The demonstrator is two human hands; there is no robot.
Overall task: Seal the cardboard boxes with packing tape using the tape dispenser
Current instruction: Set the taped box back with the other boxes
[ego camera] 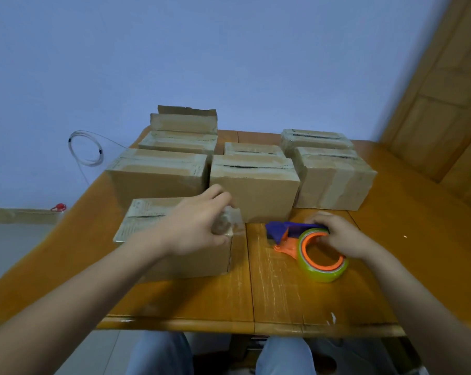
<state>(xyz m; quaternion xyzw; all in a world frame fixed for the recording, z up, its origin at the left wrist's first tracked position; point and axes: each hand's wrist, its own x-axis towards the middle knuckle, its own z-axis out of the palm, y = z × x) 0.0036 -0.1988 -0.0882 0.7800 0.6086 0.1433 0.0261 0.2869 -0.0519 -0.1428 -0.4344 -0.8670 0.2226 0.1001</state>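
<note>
- The tape dispenser (307, 247) is lying on its side on the bench (283, 299), just right of the near box (174, 255) but not touching it.
- Its long axis is running left to right with a slight slant. The purple cutter head (279, 230) is pointing left toward the near box, and the yellow-green tape roll (323, 272) is sitting at the right, nearer end on its orange hub.
- The right hand (339, 236) is coming in from the lower right and grasping the dispenser. The fingers are curling over the purple top bar and the palm is sitting against the far side of the roll. The wrist is staying low, close to the bench.
- The left hand (199, 223) is reaching forward over the near box, back of the hand up, forearm angling in from the lower left. Its fingers are curling around a bit of clear tape (230, 220) at the box's upper right corner. It's pretty blurry there, so I can't tell if the tape is stuck down yet.
- The near box is sitting long side toward the camera, with a printed label on its top.
- Behind it, the other boxes (256, 185) are standing in three rows going back toward the wall. Most are showing tape across the top, and the far left box (184, 120) is standing with its flaps up.
- A coiled cable (85, 148) is hanging on the wall to the left.
</note>
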